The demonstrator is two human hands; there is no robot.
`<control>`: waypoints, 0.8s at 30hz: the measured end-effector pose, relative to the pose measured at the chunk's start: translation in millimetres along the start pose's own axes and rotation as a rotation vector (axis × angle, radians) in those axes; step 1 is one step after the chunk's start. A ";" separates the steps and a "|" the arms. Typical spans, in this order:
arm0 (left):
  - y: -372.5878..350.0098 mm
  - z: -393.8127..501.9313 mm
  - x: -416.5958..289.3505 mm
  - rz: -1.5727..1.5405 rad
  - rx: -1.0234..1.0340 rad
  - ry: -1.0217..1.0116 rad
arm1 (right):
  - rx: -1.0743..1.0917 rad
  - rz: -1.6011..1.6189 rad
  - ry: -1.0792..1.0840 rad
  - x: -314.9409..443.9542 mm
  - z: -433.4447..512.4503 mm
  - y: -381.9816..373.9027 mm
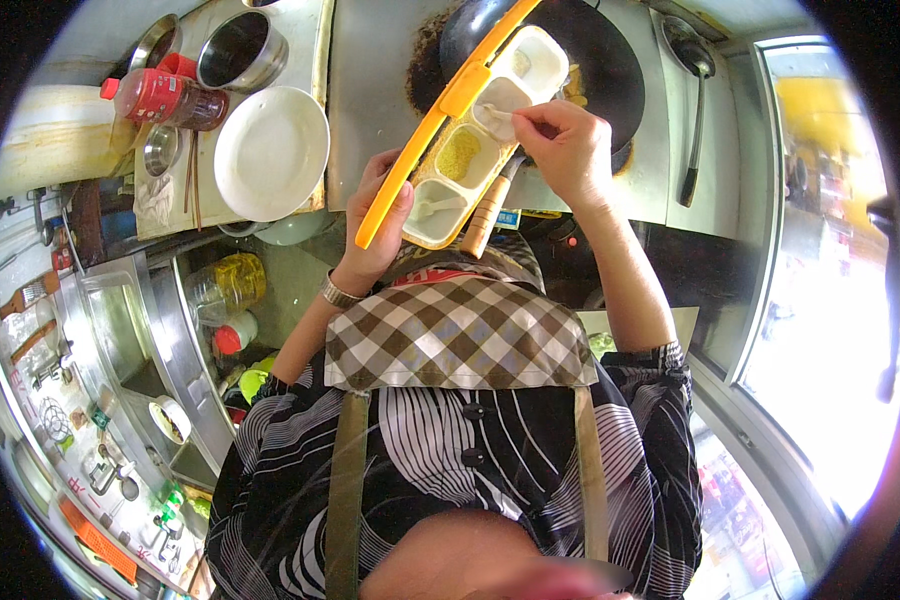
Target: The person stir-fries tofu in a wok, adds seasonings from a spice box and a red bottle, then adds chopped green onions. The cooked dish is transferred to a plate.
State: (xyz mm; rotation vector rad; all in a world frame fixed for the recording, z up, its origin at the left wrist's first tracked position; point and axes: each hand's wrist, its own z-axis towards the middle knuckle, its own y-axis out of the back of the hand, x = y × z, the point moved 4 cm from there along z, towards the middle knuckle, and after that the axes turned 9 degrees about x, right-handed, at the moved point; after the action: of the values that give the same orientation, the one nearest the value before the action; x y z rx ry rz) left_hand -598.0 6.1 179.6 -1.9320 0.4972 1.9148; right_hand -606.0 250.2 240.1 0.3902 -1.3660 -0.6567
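Note:
My left hand point(379, 217) grips a yellow seasoning box point(424, 187) by its long side, its lid tipped up. White compartments line the box: one holds yellow granules point(457, 152), and others hold pale seasoning. Pinched in my right hand point(570, 146) is the handle of a small white spoon point(499, 114), whose bowl end sits in the second compartment from the far end. Behind the box stands a black wok point(607, 71), partly hidden, with some yellowish food point(576, 86) visible in it. A wooden handle point(489, 217) sticks out towards me below the box.
On the left counter are a white plate point(272, 154), a steel pot point(241, 51), a red-labelled bottle point(166, 99), chopsticks point(193, 180) and a small steel bowl point(160, 150). A ladle point(694, 127) lies right of the wok. A sink point(116, 315) is at lower left; a bright window point(817, 285) is at right.

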 end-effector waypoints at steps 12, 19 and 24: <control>-5.3 4.6 3.1 0.017 0.000 -0.039 | 0.082 0.415 -0.434 -29.7 -6.0 -2.1; -9.9 8.1 -5.0 0.047 -0.038 -0.067 | 0.023 0.753 -0.482 -44.1 -7.1 2.2; -7.0 6.4 0.6 0.081 -0.103 0.036 | -0.024 0.768 -0.417 -45.3 -8.3 1.3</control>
State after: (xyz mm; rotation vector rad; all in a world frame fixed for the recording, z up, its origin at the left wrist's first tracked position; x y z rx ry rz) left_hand -600.0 15.4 179.1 -2.0435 0.5037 1.9951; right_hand -600.7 279.0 204.5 -0.3152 -1.7460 -0.1071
